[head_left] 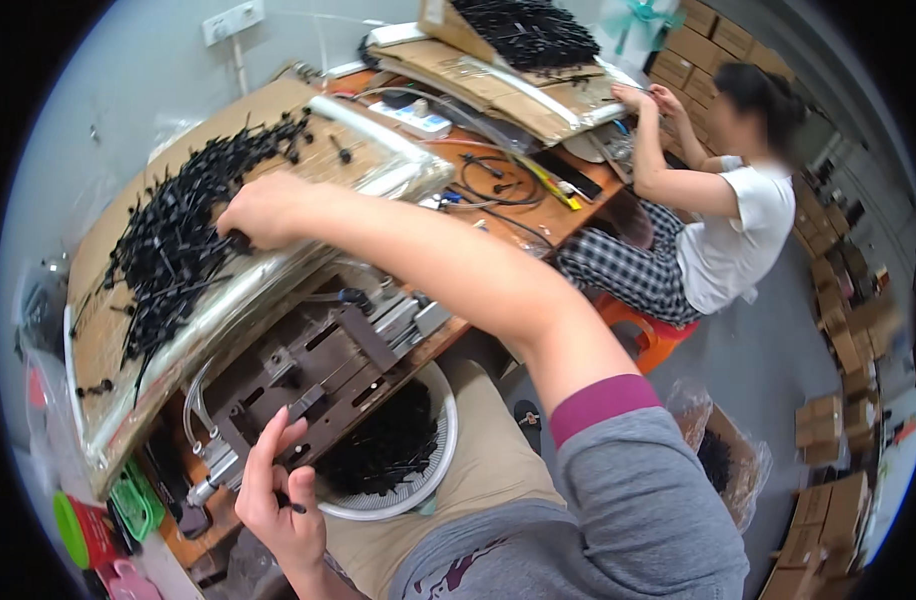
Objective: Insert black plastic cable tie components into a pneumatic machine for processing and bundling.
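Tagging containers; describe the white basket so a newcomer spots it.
From the dark metal fixture, look just below it in the picture, beside the tan trousers. There sits a round basket of black pieces; its white ribbed wall sets it apart from the flat cardboard.

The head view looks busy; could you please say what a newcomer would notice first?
Probably the heap of black parts on the cardboard at left, with the right hand at its edge. Below, the left hand is near a dark metal fixture; at upper right sits a co-worker.
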`<act>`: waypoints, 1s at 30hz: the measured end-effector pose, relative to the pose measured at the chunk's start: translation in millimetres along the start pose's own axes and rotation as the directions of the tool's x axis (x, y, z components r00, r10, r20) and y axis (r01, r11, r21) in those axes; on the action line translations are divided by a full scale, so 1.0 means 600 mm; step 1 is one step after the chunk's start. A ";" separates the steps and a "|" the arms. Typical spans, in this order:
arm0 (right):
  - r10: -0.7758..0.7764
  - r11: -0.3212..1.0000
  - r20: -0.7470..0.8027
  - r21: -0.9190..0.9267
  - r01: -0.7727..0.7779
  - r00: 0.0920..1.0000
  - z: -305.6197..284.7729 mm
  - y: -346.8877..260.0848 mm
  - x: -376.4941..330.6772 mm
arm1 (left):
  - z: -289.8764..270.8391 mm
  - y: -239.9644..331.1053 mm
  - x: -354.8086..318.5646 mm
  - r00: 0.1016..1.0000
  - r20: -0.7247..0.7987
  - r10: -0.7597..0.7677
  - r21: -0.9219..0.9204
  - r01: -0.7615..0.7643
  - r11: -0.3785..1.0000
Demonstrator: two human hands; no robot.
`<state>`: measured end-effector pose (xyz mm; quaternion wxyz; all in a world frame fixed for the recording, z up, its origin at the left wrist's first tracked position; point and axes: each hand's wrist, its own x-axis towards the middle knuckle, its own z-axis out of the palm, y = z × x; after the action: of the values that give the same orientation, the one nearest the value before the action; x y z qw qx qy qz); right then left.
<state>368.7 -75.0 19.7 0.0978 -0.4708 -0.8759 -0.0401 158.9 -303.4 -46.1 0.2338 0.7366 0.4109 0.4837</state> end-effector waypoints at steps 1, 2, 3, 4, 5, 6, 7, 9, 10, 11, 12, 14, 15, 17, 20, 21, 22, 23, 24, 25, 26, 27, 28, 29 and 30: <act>0.013 1.000 0.017 -0.010 -0.013 1.000 -0.004 -0.002 -0.005 | -0.001 0.003 -0.004 1.000 0.008 -0.001 0.004 0.001 1.000; 0.038 0.999 0.028 -0.007 -0.038 0.999 -0.008 -0.003 -0.008 | -0.003 0.006 -0.006 1.000 0.013 -0.003 0.009 0.003 1.000; 0.059 0.998 0.039 -0.003 -0.059 0.997 -0.012 -0.004 -0.010 | -0.004 0.009 -0.007 1.000 0.014 -0.008 0.016 0.008 1.000; 0.074 0.997 0.052 0.005 -0.074 0.996 -0.013 -0.007 -0.011 | -0.007 0.010 -0.009 1.000 0.023 0.000 0.015 -0.001 1.000; 0.061 0.998 0.054 -0.006 -0.061 0.997 -0.014 -0.008 -0.012 | -0.010 0.009 -0.011 1.000 0.030 0.007 0.015 -0.008 1.000; 0.073 0.996 0.069 -0.049 -0.070 0.995 -0.018 -0.006 -0.009 | -0.011 0.011 -0.010 0.999 0.035 0.013 0.016 -0.013 1.000; 0.082 0.994 0.085 -0.086 -0.075 0.993 -0.017 -0.009 -0.004 | -0.016 0.015 -0.009 0.999 0.042 0.026 0.027 -0.027 0.999; 0.078 0.991 0.026 -0.109 -0.075 0.997 -0.013 -0.002 -0.001 | -0.013 0.011 -0.005 0.999 0.004 0.054 0.025 -0.054 0.998; 0.064 0.994 -0.046 -0.091 -0.068 0.997 -0.007 0.011 -0.003 | -0.013 0.008 -0.004 0.998 -0.016 0.062 0.028 -0.062 0.998; 0.042 0.996 -0.115 -0.069 -0.050 0.992 -0.006 0.017 -0.001 | -0.020 0.008 -0.001 0.999 -0.015 0.029 0.007 -0.029 1.000; 0.043 0.994 -0.160 -0.088 -0.058 0.986 -0.009 0.031 0.000 | -0.021 0.008 0.007 0.999 -0.030 0.015 -0.023 -0.016 1.000; -0.016 1.000 -0.308 -0.015 0.012 0.951 -0.032 0.020 -0.010 | -0.033 -0.002 0.022 0.992 -0.092 -0.091 -0.052 0.086 0.995; -0.024 0.999 -0.306 0.020 0.032 0.952 -0.040 0.023 -0.015 | -0.031 -0.008 0.033 0.987 -0.119 -0.104 -0.129 0.089 0.988; -0.107 0.994 -0.415 -0.038 0.101 0.904 -0.022 0.055 -0.035 | -0.021 -0.017 0.062 0.977 -0.125 -0.174 -0.292 0.132 0.947; -0.188 0.982 -0.377 -0.055 0.181 0.907 -0.016 0.060 -0.055 | -0.016 -0.017 0.100 0.962 -0.134 -0.238 -0.392 0.169 0.904; -0.211 0.977 -0.410 -0.062 0.203 0.887 -0.015 0.058 -0.063 | -0.010 -0.018 0.113 0.970 -0.167 -0.178 -0.375 0.105 0.921; -0.235 0.971 -0.473 -0.078 0.225 0.849 -0.010 0.055 -0.067 | -0.012 -0.017 0.123 0.959 -0.160 -0.235 -0.313 0.177 0.933; -0.233 0.970 -0.495 -0.062 0.233 0.837 -0.014 0.042 -0.069 | -0.011 -0.029 0.134 0.961 -0.179 -0.209 -0.319 0.144 0.937; -0.228 0.970 -0.517 -0.046 0.239 0.825 -0.019 0.028 -0.071 | -0.010 -0.042 0.146 0.964 -0.195 -0.182 -0.325 0.111 0.939; -0.231 0.967 -0.554 -0.043 0.249 0.800 -0.019 0.027 -0.081 | -0.004 -0.047 0.160 0.961 -0.189 -0.204 -0.309 0.139 0.941; -0.238 0.962 -0.593 -0.037 0.269 0.769 -0.019 0.023 -0.083 | -0.004 -0.050 0.172 0.955 -0.193 -0.227 -0.287 0.167 0.943; -0.240 0.961 -0.616 -0.041 0.273 0.750 -0.018 0.017 -0.086 | -0.005 -0.055 0.183 0.953 -0.205 -0.223 -0.252 0.169 0.953; -0.232 0.961 -0.606 -0.022 0.275 0.761 -0.019 0.013 -0.093 | -0.003 -0.055 0.193 0.953 -0.145 -0.266 -0.357 0.200 0.912; -0.224 0.960 -0.596 -0.001 0.278 0.771 -0.021 0.007 -0.100 | -0.003 -0.052 0.201 0.950 -0.081 -0.302 -0.453 0.235 0.860; -0.216 0.959 -0.586 0.021 0.281 0.781 -0.023 -0.001 -0.106 | -0.012 -0.050 0.204 0.952 0.023 -0.306 -0.533 0.270 0.802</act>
<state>404.2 -129.7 19.9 0.3780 -0.3104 -0.8598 -0.1467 164.6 -185.6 -1.7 0.4853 0.5563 0.3756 0.5603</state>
